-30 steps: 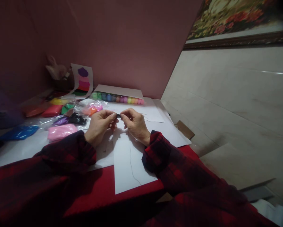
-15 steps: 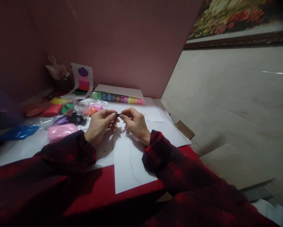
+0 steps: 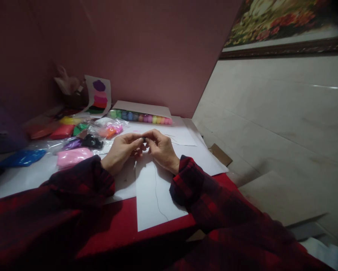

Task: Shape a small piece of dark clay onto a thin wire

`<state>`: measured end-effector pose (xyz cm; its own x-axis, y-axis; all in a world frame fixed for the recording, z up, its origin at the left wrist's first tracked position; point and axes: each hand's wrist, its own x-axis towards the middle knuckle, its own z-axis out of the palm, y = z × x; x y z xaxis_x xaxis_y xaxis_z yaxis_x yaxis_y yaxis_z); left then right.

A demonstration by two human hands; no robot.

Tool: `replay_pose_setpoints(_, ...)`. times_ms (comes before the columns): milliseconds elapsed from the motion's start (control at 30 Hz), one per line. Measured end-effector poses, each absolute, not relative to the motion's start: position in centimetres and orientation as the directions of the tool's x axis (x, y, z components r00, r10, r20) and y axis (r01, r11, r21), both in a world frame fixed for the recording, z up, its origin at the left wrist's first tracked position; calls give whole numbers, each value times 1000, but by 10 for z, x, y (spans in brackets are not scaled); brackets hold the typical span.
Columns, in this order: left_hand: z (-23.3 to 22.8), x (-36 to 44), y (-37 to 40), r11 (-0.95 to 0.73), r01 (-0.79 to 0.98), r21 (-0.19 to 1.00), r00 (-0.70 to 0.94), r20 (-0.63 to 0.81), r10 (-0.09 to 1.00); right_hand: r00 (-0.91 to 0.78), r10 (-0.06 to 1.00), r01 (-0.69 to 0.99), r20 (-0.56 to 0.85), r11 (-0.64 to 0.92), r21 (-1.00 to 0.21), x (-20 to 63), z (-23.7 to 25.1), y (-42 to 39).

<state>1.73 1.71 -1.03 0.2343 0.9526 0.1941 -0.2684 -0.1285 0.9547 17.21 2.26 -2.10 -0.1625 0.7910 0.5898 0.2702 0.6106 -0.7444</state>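
Between the fingertips of both hands is a small piece of black clay (image 3: 144, 139), mostly covered by the fingers. My left hand (image 3: 122, 150) pinches it from the left with thumb and forefinger. From the right, my right hand (image 3: 162, 150) pinches the same piece, and the fingertips of the two hands nearly meet. Beneath them lies a white sheet of paper (image 3: 154, 205) with a thin wavy dark line drawn down it. A packet of black clay (image 3: 92, 142) lies left of my left hand, next to a pink clay packet (image 3: 74, 157).
Blue (image 3: 23, 158) and red (image 3: 62, 132) packets lie at left. A pack of coloured clay balls (image 3: 142, 117) is at the back, near a propped paper with coloured layers (image 3: 99, 96). White paper (image 3: 197, 160) covers much of the red-clothed table (image 3: 112, 226).
My hands have come closer together, and less of the black clay shows between the fingertips. The things on the table have not moved.
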Motion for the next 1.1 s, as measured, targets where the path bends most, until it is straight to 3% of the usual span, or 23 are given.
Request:
replay_pose_setpoints(267, -8, 18, 16, -188, -233, 954, 139, 224, 965, -188, 796, 274, 576, 605, -748, 171, -17, 18)
replay_pose_setpoints(500, -7, 17, 17, -198, -194, 961, 143, 228, 963, -189, 799, 327, 571, 599, -730, 171, -15, 17)
replay_pose_setpoints(1100, -6, 16, 16, -159, -234, 959, 163, 200, 966, -206, 814, 283, 543, 580, -764, 171, -14, 18)
